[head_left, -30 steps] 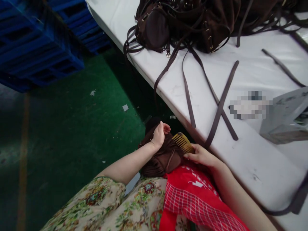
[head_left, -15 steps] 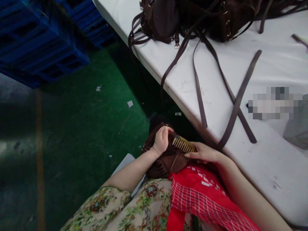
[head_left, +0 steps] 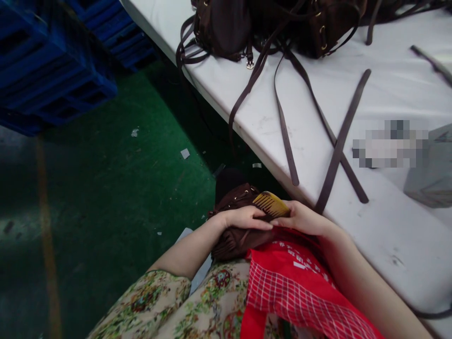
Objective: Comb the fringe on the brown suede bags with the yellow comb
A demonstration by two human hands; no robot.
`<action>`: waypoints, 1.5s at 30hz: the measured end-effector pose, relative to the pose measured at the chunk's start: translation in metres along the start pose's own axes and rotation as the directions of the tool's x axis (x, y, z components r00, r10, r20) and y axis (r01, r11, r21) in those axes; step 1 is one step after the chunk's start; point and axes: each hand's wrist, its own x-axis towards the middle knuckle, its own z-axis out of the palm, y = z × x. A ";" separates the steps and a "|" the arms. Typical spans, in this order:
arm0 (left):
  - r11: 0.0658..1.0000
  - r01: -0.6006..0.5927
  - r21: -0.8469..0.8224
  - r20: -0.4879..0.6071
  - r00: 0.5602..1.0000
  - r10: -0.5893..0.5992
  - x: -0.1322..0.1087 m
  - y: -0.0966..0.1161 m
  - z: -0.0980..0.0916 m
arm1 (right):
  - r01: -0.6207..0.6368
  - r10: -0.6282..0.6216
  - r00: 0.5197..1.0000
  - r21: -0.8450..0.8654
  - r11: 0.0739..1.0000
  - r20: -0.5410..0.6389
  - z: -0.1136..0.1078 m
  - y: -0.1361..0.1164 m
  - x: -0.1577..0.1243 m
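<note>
My right hand (head_left: 304, 218) is closed on a yellow-brown comb (head_left: 271, 203), whose teeth point toward the lower left. Across my lap lies a dark brown suede-like bag (head_left: 229, 241) with small metal eyelets and a fringe along its side. My left hand (head_left: 247, 218) rests over the bag, its fingers stretched toward the right and their tips touching or nearly touching my right fingers below the comb. Thumb and fingers of that hand are apart. Whether a thin cord or fringe strand lies under them is hidden.
At my right stands a white-covered table (head_left: 381, 230) with brown bags (head_left: 222, 28) and loose straps (head_left: 344, 141), some hanging over its edge. A blurred patch and a grey plastic bag (head_left: 432, 169) lie farther right. Blue pallets (head_left: 52, 61) are stacked at left on the green floor.
My left hand has come down and right from the bag's upper part to beside my right hand, its fingers straightening. The comb has tilted slightly in my right hand.
</note>
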 end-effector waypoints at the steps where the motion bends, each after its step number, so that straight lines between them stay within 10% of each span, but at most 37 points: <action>1: 0.999 0.039 0.023 0.015 0.999 -0.039 -0.003 0.001 0.001 | -0.042 0.041 0.999 0.051 0.998 0.021 0.001 0.002 0.001; 9: 0.817 0.096 -0.569 0.030 0.995 -0.096 -0.011 0.008 0.025 | -0.053 0.058 0.990 0.040 0.998 -0.126 0.011 0.015 0.018; 15: 0.712 0.078 -0.698 -0.034 0.989 -0.141 -0.017 0.007 0.019 | -0.133 -0.151 0.799 -0.416 0.900 -0.582 0.016 0.000 -0.003; 19: 0.692 0.059 -0.719 -0.044 0.991 -0.130 -0.016 0.002 0.020 | -0.105 -0.210 0.911 -0.693 0.713 -0.354 0.035 -0.002 -0.022; 28: 0.741 0.022 -0.671 -0.016 0.999 -0.044 -0.019 0.014 0.024 | -0.120 -0.194 0.957 -0.901 0.418 -0.217 0.049 0.012 -0.006; 34: 0.863 0.041 -0.503 -0.304 0.926 -0.222 -0.009 0.014 0.046 | -0.345 -0.191 0.888 -0.881 0.324 -0.418 0.045 0.014 0.010; 45: 0.956 0.211 0.204 -0.414 0.903 -0.111 0.002 0.017 0.046 | -0.487 0.072 0.844 -0.702 0.519 -0.532 0.035 0.034 0.024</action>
